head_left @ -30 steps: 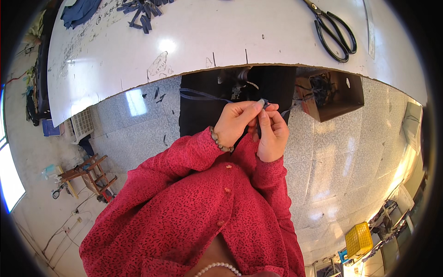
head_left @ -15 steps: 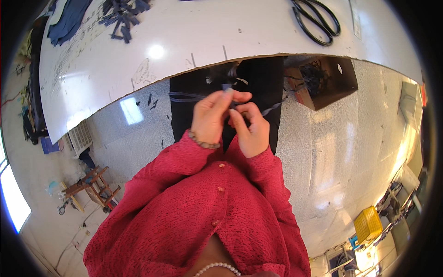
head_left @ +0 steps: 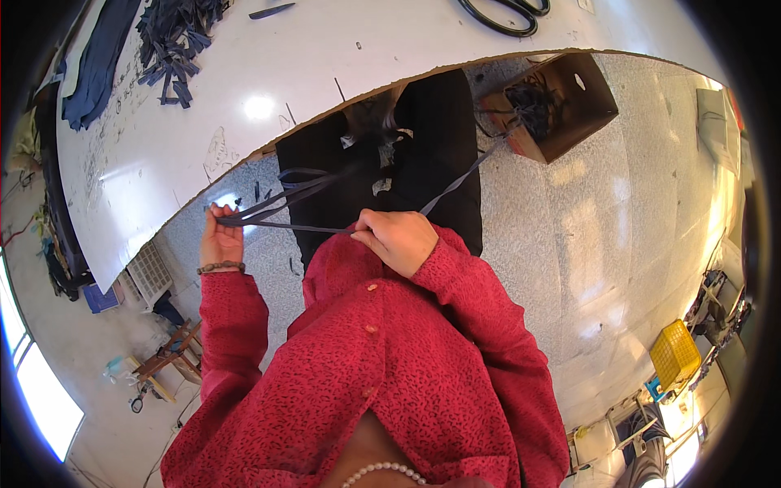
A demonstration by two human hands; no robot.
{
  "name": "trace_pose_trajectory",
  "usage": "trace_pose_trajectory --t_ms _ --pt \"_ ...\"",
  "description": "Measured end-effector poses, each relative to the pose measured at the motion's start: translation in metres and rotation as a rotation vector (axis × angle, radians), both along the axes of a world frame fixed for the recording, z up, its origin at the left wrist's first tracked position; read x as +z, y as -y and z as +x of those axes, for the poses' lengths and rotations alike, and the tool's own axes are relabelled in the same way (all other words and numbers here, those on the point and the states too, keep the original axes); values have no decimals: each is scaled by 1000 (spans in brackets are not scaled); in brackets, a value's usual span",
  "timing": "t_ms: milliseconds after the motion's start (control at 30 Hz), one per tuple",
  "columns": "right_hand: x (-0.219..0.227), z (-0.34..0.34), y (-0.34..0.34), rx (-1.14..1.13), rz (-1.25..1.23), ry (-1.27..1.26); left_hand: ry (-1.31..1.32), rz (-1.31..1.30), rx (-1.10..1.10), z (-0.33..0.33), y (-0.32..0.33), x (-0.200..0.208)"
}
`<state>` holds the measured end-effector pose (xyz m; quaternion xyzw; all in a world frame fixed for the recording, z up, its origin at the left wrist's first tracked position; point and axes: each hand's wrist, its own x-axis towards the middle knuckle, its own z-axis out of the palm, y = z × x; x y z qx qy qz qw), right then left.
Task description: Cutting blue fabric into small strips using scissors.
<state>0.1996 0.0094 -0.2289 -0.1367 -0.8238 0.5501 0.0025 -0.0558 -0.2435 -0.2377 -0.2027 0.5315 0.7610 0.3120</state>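
The left hand (head_left: 220,237) is at the left of the frame, just below the edge of the tabletop (head_left: 325,49). Its fingers bend around several dark strands and grip them. The right hand (head_left: 400,242) is at the centre of the frame, back upward, closed on the strip (head_left: 297,228). The 2 hands are well apart.

The strip runs nearly level between the hands. From the right hand, a length of it rises diagonally to the box (head_left: 587,114) in the upper right of the frame. The part inside the right hand is hidden. From the left hand, loops (head_left: 305,189) of the same dark material extend up and to the right, in front of the black trousers (head_left: 439,122); their far ends are blurred.

The box is brown, open and tilted in view, and contains a tangle (head_left: 529,110) of dark strands. It is beyond the tabletop edge, to the right of the trousers.

The tabletop is white and curves across the top of the frame. It carries these items:
- Cloth (head_left: 102,61), dark blue, upper left.
- Pile (head_left: 167,53) of short dark pieces, just right of the cloth.
- 1 loose piece (head_left: 272,11), top edge, left of centre.
- Scissors (head_left: 506,32), top edge, right of centre; only the black handles are clearly visible.

A bracelet (head_left: 222,267) encircles the left wrist. A yellow basket (head_left: 675,355) is at the lower right.
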Motion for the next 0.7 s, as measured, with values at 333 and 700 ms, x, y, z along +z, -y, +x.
trace_pose_trajectory --t_ms 333,700 --pt "-13 13 3 79 62 49 -139 -185 461 -135 185 -55" --pt "-12 5 3 158 75 96 -536 -779 254 -159 241 -12"
